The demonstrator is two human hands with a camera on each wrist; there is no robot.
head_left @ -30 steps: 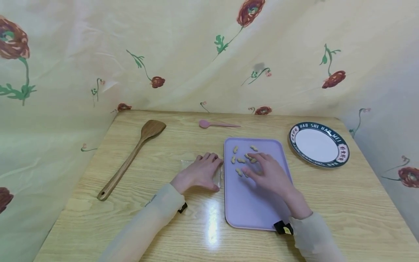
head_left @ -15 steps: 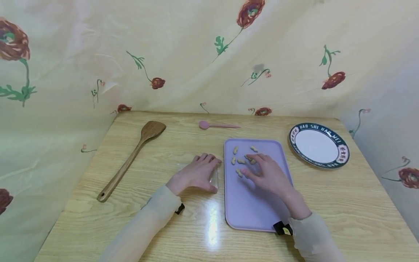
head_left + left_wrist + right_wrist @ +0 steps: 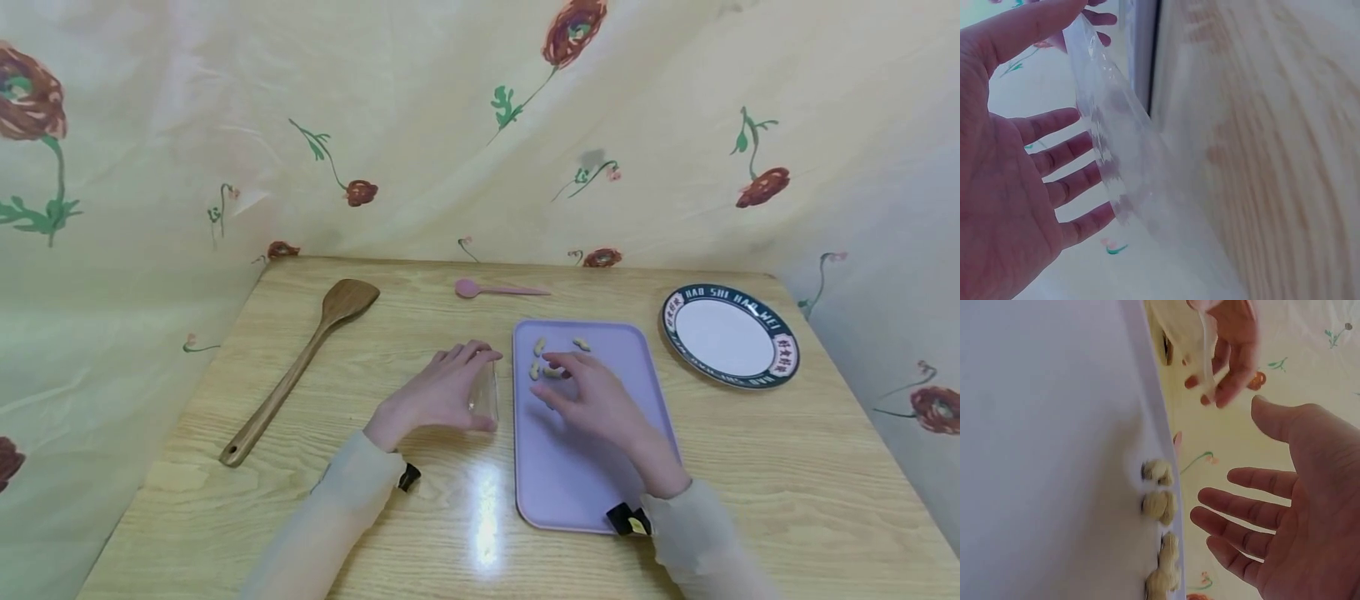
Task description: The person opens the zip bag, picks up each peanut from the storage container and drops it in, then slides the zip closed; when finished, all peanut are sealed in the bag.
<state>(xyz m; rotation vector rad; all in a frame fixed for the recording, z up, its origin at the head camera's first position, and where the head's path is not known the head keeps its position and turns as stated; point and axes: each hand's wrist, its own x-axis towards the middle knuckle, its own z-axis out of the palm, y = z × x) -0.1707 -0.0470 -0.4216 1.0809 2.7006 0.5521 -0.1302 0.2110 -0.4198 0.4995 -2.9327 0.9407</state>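
A clear plastic bag (image 3: 1125,137) hangs at my left hand (image 3: 438,392), its edge between the thumb and the fingertips, just left of the purple tray (image 3: 592,492). In the right wrist view the bag's edge shows as a pale strip along that hand. My right hand (image 3: 600,400) hovers over the tray with thumb and fingers apart and nothing between them. Under and beyond its fingertips lie several peanuts in their shells (image 3: 1159,506); in the head view some are hidden by the hand, while one peanut (image 3: 581,343) shows near the tray's far side.
A wooden spatula (image 3: 307,358) lies on the left of the wood-grain table (image 3: 420,533). Behind the bag is a small pink spoon (image 3: 498,289). A white plate with a dark green lettered rim (image 3: 686,354) sits right of the tray. Flowered cloth (image 3: 442,125) hangs behind.
My left hand has drifted left, and the bag under it has turned from lying nearly flat to standing more upright. My right hand has shifted left over the peanuts.
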